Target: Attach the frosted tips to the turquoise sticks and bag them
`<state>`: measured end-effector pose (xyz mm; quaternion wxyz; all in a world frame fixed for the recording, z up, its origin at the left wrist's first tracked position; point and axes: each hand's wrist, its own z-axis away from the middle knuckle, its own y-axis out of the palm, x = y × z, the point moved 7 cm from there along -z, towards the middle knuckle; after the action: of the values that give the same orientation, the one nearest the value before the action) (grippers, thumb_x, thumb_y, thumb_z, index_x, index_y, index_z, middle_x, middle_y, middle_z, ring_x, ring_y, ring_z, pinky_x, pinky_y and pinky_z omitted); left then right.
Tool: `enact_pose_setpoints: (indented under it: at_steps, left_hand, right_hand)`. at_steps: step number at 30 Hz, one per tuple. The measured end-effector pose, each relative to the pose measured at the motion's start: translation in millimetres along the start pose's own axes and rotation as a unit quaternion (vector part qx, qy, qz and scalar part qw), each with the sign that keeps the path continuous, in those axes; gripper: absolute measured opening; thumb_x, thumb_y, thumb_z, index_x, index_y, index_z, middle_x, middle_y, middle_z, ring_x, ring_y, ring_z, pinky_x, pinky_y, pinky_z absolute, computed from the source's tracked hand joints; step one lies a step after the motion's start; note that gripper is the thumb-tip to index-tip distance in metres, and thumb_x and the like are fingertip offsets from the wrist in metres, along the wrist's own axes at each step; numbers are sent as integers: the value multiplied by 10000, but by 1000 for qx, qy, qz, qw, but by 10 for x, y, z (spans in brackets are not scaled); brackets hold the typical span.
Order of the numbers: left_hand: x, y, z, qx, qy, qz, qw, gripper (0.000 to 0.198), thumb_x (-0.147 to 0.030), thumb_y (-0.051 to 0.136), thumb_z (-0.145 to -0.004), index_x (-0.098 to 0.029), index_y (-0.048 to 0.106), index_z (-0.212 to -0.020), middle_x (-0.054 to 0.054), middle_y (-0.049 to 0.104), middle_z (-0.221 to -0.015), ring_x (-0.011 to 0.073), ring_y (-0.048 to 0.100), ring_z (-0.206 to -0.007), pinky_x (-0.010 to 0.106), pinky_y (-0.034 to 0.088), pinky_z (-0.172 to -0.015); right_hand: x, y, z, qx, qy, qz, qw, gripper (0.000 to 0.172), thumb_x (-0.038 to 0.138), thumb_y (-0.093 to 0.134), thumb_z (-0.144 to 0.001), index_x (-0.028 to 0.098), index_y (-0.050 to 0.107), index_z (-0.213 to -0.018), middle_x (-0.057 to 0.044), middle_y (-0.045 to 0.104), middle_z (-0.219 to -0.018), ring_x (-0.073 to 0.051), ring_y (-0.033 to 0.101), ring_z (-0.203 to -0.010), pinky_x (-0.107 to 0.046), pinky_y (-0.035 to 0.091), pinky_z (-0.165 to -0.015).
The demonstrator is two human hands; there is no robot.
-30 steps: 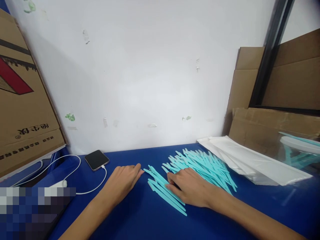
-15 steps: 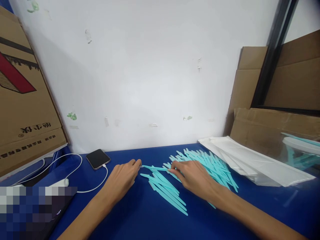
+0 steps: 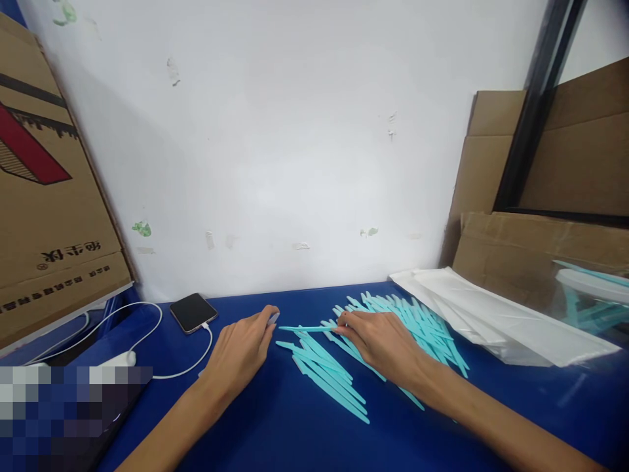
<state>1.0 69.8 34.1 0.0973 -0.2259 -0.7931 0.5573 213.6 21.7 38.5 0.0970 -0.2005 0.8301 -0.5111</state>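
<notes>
My right hand (image 3: 358, 331) pinches one end of a thin turquoise stick (image 3: 307, 329), which points left. Just past the stick's free end, my left hand (image 3: 250, 337) holds a small clear cap (image 3: 274, 317) between thumb and fingers. Below the stick lies a small group of turquoise sticks (image 3: 334, 387), slanting down to the right. A larger pile of turquoise sticks with clear ends (image 3: 417, 324) spreads behind and right of my right hand, which partly hides it.
White plastic bags (image 3: 491, 314) lie at the right, near a clear container (image 3: 590, 301). A phone (image 3: 193, 313) with a white cable rests at the left. Cardboard boxes (image 3: 54, 216) stand left and right. A blurred dark object (image 3: 98, 406) sits lower left.
The clear cap has come off the stick and is in my left hand, its fingers more parted. My right hand has shifted slightly right with the stick.
</notes>
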Motion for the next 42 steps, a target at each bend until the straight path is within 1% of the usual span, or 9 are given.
enact_pose_setpoints:
  at_steps: [4, 6, 9, 11, 15, 24, 34, 38, 42]
  left_hand:
    - [82, -25, 10, -57, -74, 170, 981, 201, -409, 430, -977, -265, 555, -1044, 20, 779, -942, 245, 732, -775, 318, 471, -660]
    - [147, 11, 6, -79, -111, 283, 949, 253, -493, 477, -948, -253, 556, -957, 22, 785, -894, 241, 737, -761, 315, 503, -650]
    - [218, 128, -23, -75, -153, 440, 882, 359, -584, 583, -865, -228, 554, -896, 60, 787, -862, 266, 743, -872, 310, 552, -648]
    - [231, 196, -43, -58, -170, 499, 848, 411, -609, 639, -818, -212, 550, -875, 81, 786, -855, 274, 747, -883, 311, 566, -644]
    - [232, 238, -37, -48, -200, 541, 816, 453, -614, 695, -771, -195, 538, -841, 98, 784, -847, 270, 759, -839, 278, 555, -583]
    - [202, 234, -5, -25, -227, 576, 785, 439, -577, 726, -770, -195, 512, -798, 107, 786, -822, 267, 765, -843, 254, 561, -559]
    - [160, 202, 3, -31, -215, 569, 793, 482, -623, 675, -796, -208, 440, -723, 72, 752, -711, 270, 766, -784, 225, 510, -484]
    - [140, 204, 1, -21, -198, 572, 796, 482, -636, 634, -824, -200, 448, -734, 69, 749, -739, 261, 767, -755, 207, 482, -462]
    - [79, 186, -14, 2, -165, 585, 794, 452, -631, 569, -875, -201, 462, -784, 62, 746, -769, 251, 767, -726, 201, 468, -445]
  right_hand:
    - [2, -2, 6, -8, 0, -4, 1000, 327, 375, 389, -1049, 204, 618, -890, -19, 705, -757, -150, 610, -574, -264, 256, -513]
    - [5, -3, 11, -16, -3, -3, 1000, 327, 378, 382, -1051, 206, 625, -914, -15, 702, -753, -154, 618, -587, -263, 268, -522]
    - [6, -7, 18, -28, -7, -3, 1000, 335, 388, 370, -1054, 211, 637, -954, -15, 705, -762, -159, 632, -608, -264, 283, -533]
    - [5, -8, 20, -31, -9, -1, 999, 334, 391, 369, -1054, 216, 641, -971, -13, 709, -768, -159, 634, -606, -265, 282, -531]
    - [-5, -15, 25, -37, -4, 8, 999, 338, 397, 372, -1052, 221, 636, -935, -2, 704, -747, -149, 616, -572, -264, 258, -513]
    - [20, -43, 38, -52, -13, 7, 999, 373, 400, 338, -1062, 216, 638, -937, -1, 701, -740, -130, 604, -565, -270, 237, -512]
    - [61, -26, 44, -26, -28, -7, 999, 379, 391, 329, -1062, 206, 633, -931, -20, 710, -764, -140, 617, -598, -259, 268, -535]
    - [59, -24, 48, -18, -18, -55, 998, 342, 374, 362, -1052, 212, 648, -957, -12, 716, -782, -132, 597, -581, -256, 302, -550]
    - [23, -19, 38, -8, 35, -157, 987, 312, 396, 423, -1025, 223, 660, -919, 23, 676, -656, -127, 557, -521, -249, 325, -545]
